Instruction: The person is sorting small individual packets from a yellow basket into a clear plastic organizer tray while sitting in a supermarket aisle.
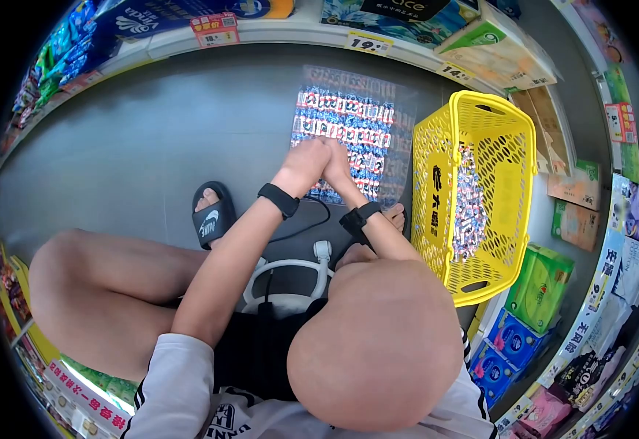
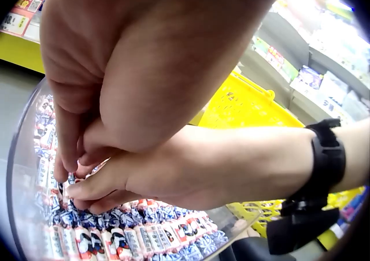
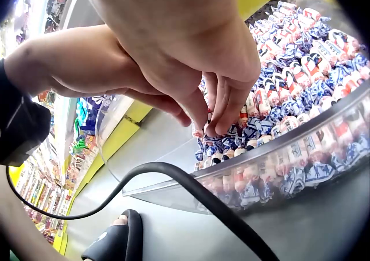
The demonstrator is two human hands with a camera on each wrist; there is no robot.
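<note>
A clear plastic box [image 1: 400,110] on the floor holds several rows of wrapped candies [image 1: 367,162] in blue, white and red. My left hand [image 1: 305,167] and right hand [image 1: 338,164] meet over the left part of these rows, knuckles up and fingers bent downward. Viewed from the right wrist, my right hand [image 3: 202,58] has its thumb and fingertips drawn together on a candy in a row near the box wall. Beside it, my left hand [image 2: 110,81] reaches in with curled fingers, its tips right at the candies; what they hold is mostly hidden, so I cannot tell.
A yellow basket [image 1: 428,164] with more wrapped candies [image 1: 469,212] stands right of the box. Shelves with tissue packs [image 1: 502,51] line the back and right. A black cable [image 3: 167,167] hangs from the left wrist. A slippered foot [image 1: 213,216] rests left of the box.
</note>
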